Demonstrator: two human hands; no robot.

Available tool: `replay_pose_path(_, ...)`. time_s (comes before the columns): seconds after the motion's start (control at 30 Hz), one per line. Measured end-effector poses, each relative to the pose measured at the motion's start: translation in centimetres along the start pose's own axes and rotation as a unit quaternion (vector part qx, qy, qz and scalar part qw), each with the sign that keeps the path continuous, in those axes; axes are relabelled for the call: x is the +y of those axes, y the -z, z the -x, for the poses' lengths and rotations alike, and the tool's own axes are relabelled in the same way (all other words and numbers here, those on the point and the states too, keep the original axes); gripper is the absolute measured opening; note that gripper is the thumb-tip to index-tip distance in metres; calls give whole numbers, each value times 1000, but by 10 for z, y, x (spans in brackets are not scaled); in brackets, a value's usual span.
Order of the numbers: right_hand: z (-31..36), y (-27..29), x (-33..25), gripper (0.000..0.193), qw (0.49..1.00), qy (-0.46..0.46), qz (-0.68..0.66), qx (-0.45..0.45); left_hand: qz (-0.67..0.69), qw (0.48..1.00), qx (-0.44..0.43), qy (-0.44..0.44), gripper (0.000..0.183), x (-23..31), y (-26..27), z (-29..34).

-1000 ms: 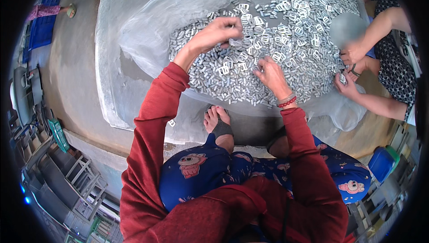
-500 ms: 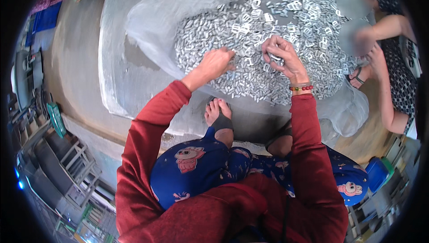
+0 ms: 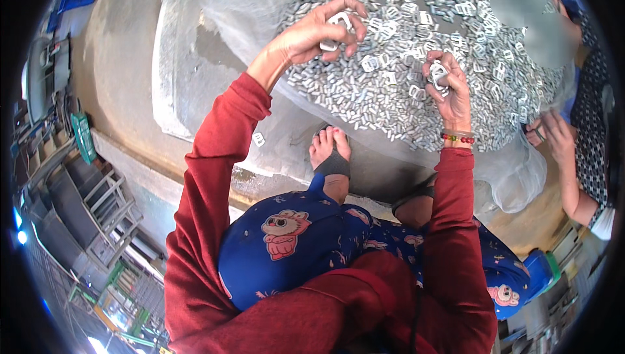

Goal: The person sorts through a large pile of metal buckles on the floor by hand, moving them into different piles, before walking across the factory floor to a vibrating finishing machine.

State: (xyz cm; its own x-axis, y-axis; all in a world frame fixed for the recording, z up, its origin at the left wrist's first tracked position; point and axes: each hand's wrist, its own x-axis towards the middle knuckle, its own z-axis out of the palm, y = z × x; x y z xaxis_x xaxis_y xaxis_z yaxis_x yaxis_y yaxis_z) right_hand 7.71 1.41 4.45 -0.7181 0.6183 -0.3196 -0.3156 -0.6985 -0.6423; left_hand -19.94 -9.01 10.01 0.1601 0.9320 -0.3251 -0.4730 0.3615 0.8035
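Your left hand (image 3: 312, 31) was raised over the heap, its fingers pinched together on a small flat silvery metal buckle (image 3: 336, 23), a rectangular loop held between thumb and forefingers. Your right hand (image 3: 448, 87) was lifted too, fingers curled shut round a second silvery metal buckle (image 3: 437, 74) of the same kind, with the thumb pressed against it. The two hands were well apart, each clamped on its own piece, and both pieces were clear of the pile.

Just beneath and beyond both grips lay the wide heap of loose silvery metal buckles (image 3: 390, 87), spread over a crumpled sheet of clear grey plastic (image 3: 215, 74) that reached out to the left of your left hand. On your right wrist, just below the grip, sat a bracelet of red and green beads (image 3: 457, 137). Your red long sleeves (image 3: 208, 178) ran back from both hands toward you.

Below the heap, between your two forearms, your bare foot in a dark strap sandal (image 3: 331, 152) rested at the sheet's edge, with your blue cartoon-print trousers (image 3: 293, 250) nearer you. One stray buckle (image 3: 258, 139) lay alone on the sheet beside your left sleeve. Far to the right of your right hand, another person's hand (image 3: 553, 136) rested at the edge of the heap.
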Motion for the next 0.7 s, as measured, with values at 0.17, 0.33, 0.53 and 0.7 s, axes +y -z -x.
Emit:
replay_pose_path(0.17,9,-6,-27,35,994,23,-85,-59,-649,738,8,-184,34,-68,0,-28)
replay_pose_path(0.33,10,-19,-37,15,987,-71,140,23,-712,696,24,-91,25,-74,-19,-47)
replay_pose_path(0.53,0,6,2,31,703,38,706,70,-501,856,64,-112,21,-16,9,-50)
replay_pose_path(0.7,-13,3,12,34,637,10,768,70,-247,965,44,80,22,11,-13,-32)
